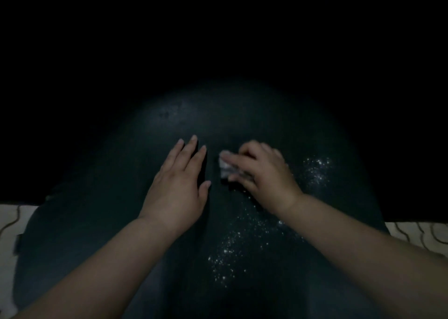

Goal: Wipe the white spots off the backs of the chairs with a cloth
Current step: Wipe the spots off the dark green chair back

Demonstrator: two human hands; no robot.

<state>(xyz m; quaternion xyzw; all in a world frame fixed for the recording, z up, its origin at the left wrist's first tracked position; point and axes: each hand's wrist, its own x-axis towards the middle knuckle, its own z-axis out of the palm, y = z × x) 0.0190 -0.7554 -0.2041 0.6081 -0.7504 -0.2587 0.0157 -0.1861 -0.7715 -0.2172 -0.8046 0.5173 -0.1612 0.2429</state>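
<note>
Pinching the cloth (226,164), the right hand (264,173) wiped mid-chair back (121,221) — left hand (178,185) flat, steadying — white spots (232,250) nearer the wrist probably came next.

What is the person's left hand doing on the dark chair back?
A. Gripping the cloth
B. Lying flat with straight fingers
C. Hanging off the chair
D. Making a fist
B: the left hand lies flat on the chair back with fingers straight, while the right hand holds the cloth beside it.
</note>
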